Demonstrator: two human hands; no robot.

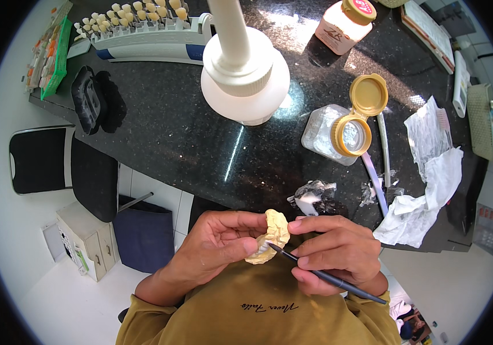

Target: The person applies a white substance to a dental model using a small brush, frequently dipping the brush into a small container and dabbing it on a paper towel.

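A yellow dental cast (278, 230) with a few white teeth on it is pinched between the fingers and thumb of my left hand (220, 238), over my lap at the table's near edge. My right hand (335, 247) grips a slim black pen-like tool (330, 279), its pointed tip touching or very close to the white teeth. The right forefinger also rests against the cast's edge. Just beyond my hands, a smear of white paste (312, 196) lies on the dark table (172, 126).
An open jar with a gold flip lid (344, 135) stands beyond my right hand. Near it are a purple-handled tool (375, 181) and crumpled white tissue (425, 201). A white lamp base (246, 86), tooth shade guide (148, 49), black tray (87, 100) and pink bottle (341, 31) sit farther back.
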